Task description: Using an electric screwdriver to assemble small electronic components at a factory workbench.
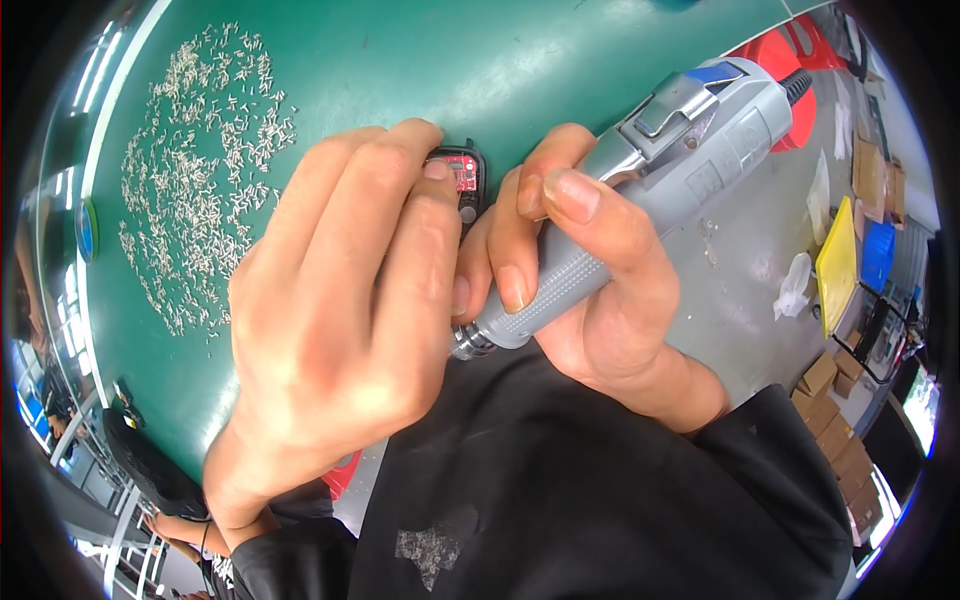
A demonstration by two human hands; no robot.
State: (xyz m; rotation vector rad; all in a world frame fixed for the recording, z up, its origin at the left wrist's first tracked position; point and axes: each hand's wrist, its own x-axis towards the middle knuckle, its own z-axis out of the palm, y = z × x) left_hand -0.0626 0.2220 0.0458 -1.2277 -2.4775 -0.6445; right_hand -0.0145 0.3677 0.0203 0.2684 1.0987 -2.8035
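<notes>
In my right hand (610,250) lies a grey electric screwdriver (700,170), slanting from upper right to lower left. Its metal chuck (472,342) points down and left, and the tip beyond it is hidden by my left hand. My left hand (340,280) is closed over a small black device (478,180) with a red circuit board (463,172) showing inside. The fingers cover most of this device. Right-hand fingertips come close to the device's lower edge; whether they touch it I cannot tell.
Many small silvery screws (205,180) lie spread over the left of the green table (400,70). A red stool (785,75) stands at the table's right edge. Cardboard boxes (835,430), a yellow board (836,265) and a blue bin (878,255) are on the right. Another person's arm (180,530) shows lower left.
</notes>
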